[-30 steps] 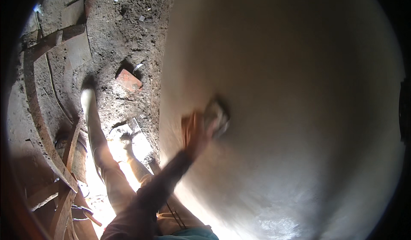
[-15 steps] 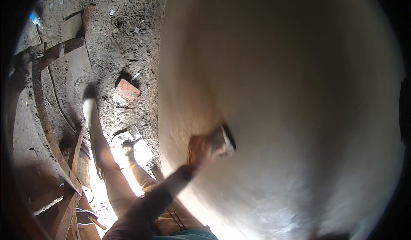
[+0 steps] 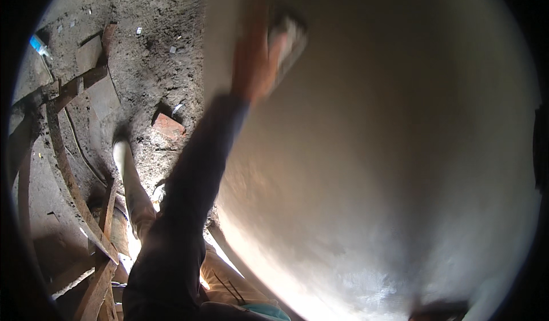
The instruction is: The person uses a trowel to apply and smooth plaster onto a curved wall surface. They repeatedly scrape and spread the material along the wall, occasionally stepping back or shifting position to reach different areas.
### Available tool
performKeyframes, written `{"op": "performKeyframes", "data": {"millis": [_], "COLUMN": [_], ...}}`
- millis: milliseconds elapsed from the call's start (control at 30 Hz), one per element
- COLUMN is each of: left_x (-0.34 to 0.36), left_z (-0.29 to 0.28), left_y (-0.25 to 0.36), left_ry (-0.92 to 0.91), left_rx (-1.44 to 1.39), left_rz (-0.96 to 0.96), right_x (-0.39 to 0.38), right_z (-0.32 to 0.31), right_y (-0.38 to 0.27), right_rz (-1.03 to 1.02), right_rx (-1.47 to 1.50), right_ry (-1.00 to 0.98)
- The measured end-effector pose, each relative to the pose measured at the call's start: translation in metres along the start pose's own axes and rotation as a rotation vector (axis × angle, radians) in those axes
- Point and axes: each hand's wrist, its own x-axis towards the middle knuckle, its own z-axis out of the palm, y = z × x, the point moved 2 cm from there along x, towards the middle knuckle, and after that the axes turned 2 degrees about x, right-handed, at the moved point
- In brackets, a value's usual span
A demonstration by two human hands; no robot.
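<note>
My left hand (image 3: 254,63) is raised against the upper left part of a smooth grey plastered wall (image 3: 343,149). Its fingers are closed round a flat, grey, plaster-smeared tool that looks like a plastering trowel (image 3: 291,38), the thumb lying along it. Motion blurs both the fingertips and the tool, so its handle cannot be made out. The dark-sleeved left arm (image 3: 191,195) reaches up from the lower edge. My right hand does not show.
Rough soil with a broken red brick (image 3: 169,126) lies left of the wall. Wooden boards (image 3: 63,166) stand farther left, near my pale boot (image 3: 120,152). A blue-and-white tube (image 3: 39,44) rests far left. A dark shape (image 3: 440,310) shows at the lower right edge.
My left hand has swept up the wall with the trowel, from the lower middle to the upper left part. The arm is now stretched out and covers part of my legs.
</note>
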Motion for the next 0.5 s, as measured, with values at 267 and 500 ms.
{"op": "performKeyframes", "data": {"millis": [267,500], "left_x": [-0.252,0.09], "left_z": [-0.034,-0.013], "left_y": [0.123,0.061], "left_ry": [-0.183,0.081], "left_rx": [0.003,0.244], "left_rz": [-0.014,0.102], "right_x": [0.012,0.013], "right_z": [-0.013,-0.014], "right_y": [0.007,0.006], "right_rz": [-0.172,-0.159], "right_rx": [-0.271,0.088], "right_ry": [-0.156,-0.174]}}
